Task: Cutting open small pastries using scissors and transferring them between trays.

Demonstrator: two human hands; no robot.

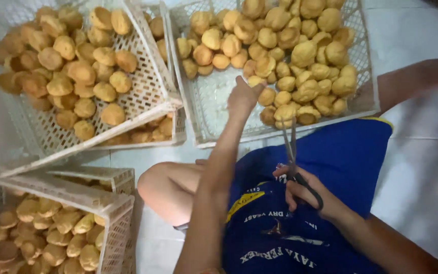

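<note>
Your left hand (pixel 242 99) reaches open-fingered for a puff (pixel 256 80); your right hand (pixel 305 195) grips scissors (pixel 291 147), whose points could nick your reaching arm.

Shot from a single head-worn camera, aimed steeply down and a little forward over the wearer's own lap. Sat close: forearms entered from the near edge, with the left hand (pixel 242 99) stretched far toward the middle and the right hand (pixel 307 195) kept near, just above the blue apron (pixel 351 152). Took in white tiled floor (pixel 416 172) on the right and between the crates. Reached far enough to catch a white plastic crate (pixel 198 122) at far centre, a tilted crate (pixel 163 109) at far left and a third crate (pixel 112 205) cut off at the near left corner. Cropped the far crates at the top edge. No second view, so no shared ground to compare.
</note>
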